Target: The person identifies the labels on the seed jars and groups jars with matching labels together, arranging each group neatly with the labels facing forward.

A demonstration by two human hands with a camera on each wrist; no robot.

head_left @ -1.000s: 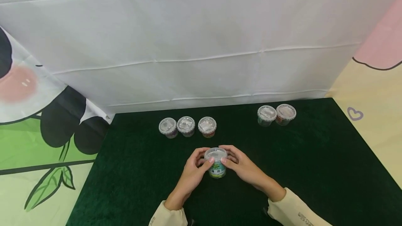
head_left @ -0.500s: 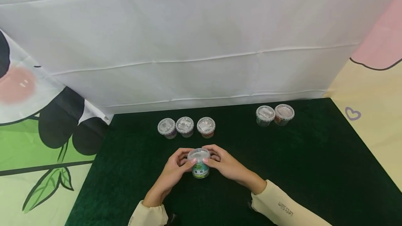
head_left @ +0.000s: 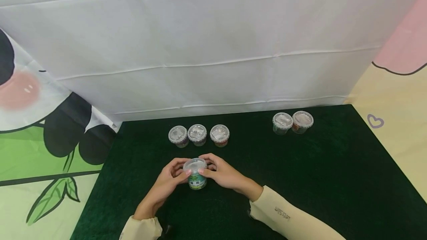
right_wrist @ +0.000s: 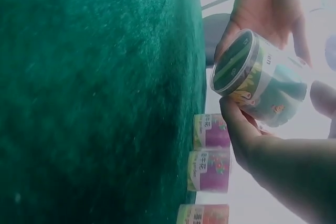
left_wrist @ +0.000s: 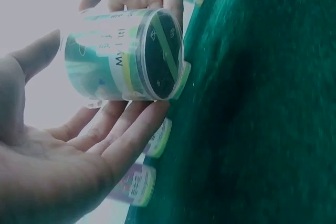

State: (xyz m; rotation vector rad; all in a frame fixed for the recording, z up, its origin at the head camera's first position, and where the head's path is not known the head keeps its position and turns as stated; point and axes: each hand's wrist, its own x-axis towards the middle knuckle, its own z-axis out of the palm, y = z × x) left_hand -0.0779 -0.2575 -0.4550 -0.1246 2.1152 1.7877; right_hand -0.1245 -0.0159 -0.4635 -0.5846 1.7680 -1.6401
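A small clear plastic tub (head_left: pixel 197 181) with a teal and green printed label is held upright between both hands, in the middle front of the head view. My left hand (head_left: pixel 168 179) grips its left side, thumb in front and fingers behind. From the right, my right hand (head_left: pixel 225 175) holds it the same way. Both wrist views show the underside of the tub (left_wrist: pixel 105 61), dark with a light green stripe, raised off the cloth. Whether a lid covers its top is hard to tell.
Behind the hands stand three similar lidded tubs: one left (head_left: pixel 178 136), one beside it (head_left: pixel 197 135), and one slightly apart (head_left: pixel 219 135). Two more, a greenish tub (head_left: pixel 282 123) and a reddish-brown tub (head_left: pixel 303 122), stand together at the back right. Dark green cloth (head_left: pixel 317 180) covers the table; white fabric (head_left: pixel 213 84) hangs behind.
Both hands have carried the held tub steadily to the left, keeping the same grip. The tubs at the back have stayed in place.
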